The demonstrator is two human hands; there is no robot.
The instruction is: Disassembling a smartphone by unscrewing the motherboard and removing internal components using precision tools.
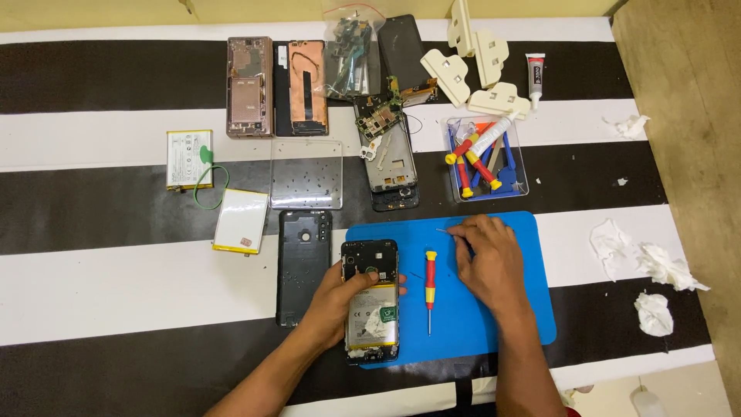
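Two hands work over a blue mat (502, 324) laid on a black-and-white striped cloth (116, 286). The left hand (343, 297) grips an opened phone (371, 301) by its left edge, thumb lying across the exposed inside; the phone rests partly on the mat's left edge, its battery showing. The right hand (488, 259) is curled palm down on the mat, fingertips pinched on a thin metal pin (442, 230) that pokes out to the left. Between the hands a red-and-yellow screwdriver (430, 286) lies on the mat, tip toward the person.

Just left of the phone lies its black back cover (302, 266). Above the mat a clear plastic tray (486, 158) holds more red-and-yellow screwdrivers, a white tube and blue pry tools, all piled together. A flat clear lid (306, 174) sits left of it, dotted with what look like tiny screws. A clear bag (351, 58) at the far edge holds small circuit parts. Two loose batteries (189, 158) lie at the left, cream plastic clamps (475, 69) at the top right, and crumpled tissues (656, 270) at the right.
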